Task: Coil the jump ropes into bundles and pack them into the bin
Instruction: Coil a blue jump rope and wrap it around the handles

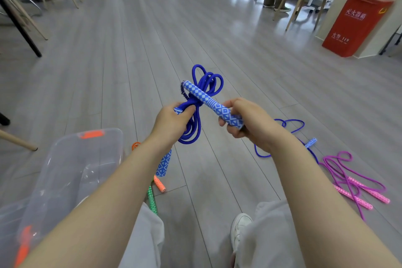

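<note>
Blue jump rope point(196, 102) at centre frame, held up above the grey plank floor point(152, 39), cord gathered in loops above and below a wrapped waist. Left hand point(174, 122) clenched round the wrapped middle of the bundle, thumb pressing the cord. Right hand point(243, 122) grasping the lower end of a blue-and-white patterned handle point(208, 102), tilted up toward the centre. Second matching handle point(164, 165) hanging beneath the left wrist. Clear plastic bin point(71, 172) with orange latches at lower left, on the floor. Just right of the bin, partly hidden by the left forearm: an orange handle point(159, 185) and a green handle point(152, 201). Right of frame, loose on the floor: another blue rope point(291, 128), then a pink-purple rope point(356, 183) with pink handles. Red box point(356, 26) at upper right; chair legs and standing people's legs along the top edge.
</note>
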